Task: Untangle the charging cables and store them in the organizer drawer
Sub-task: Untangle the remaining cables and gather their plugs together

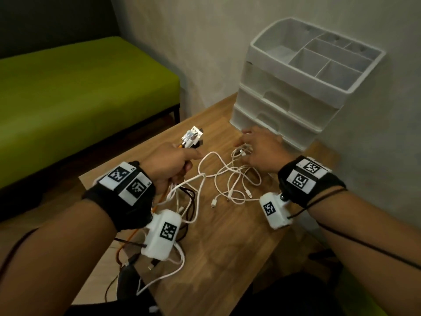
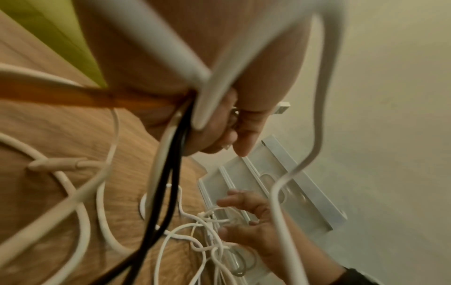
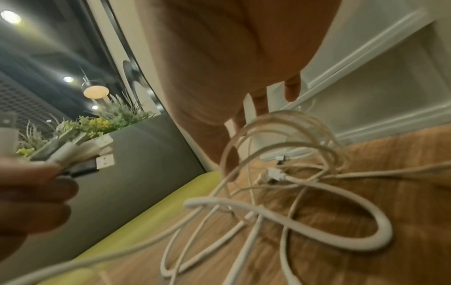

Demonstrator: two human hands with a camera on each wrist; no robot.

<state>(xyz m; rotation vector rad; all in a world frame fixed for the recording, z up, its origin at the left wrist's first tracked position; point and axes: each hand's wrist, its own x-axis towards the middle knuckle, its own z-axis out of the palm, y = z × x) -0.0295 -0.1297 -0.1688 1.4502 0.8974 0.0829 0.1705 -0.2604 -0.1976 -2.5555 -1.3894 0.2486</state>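
A tangle of white charging cables (image 1: 230, 179) lies in the middle of the wooden table (image 1: 227, 236). My left hand (image 1: 180, 156) grips a bundle of cable ends, white, black and orange, with the USB plugs (image 1: 192, 137) sticking out past the knuckles. In the left wrist view its fingers (image 2: 219, 125) are curled round those cords. My right hand (image 1: 248, 144) is spread over the far side of the tangle, fingertips (image 2: 227, 202) touching the thin white loops (image 3: 280, 169). The white organizer (image 1: 296, 92) stands just beyond it, its drawers closed.
The organizer's top tray (image 1: 330, 58) has several empty compartments and stands against the wall. A green bench (image 1: 79, 87) runs along the left of the table. Dark and orange cords (image 1: 123, 254) hang over the table's near left edge.
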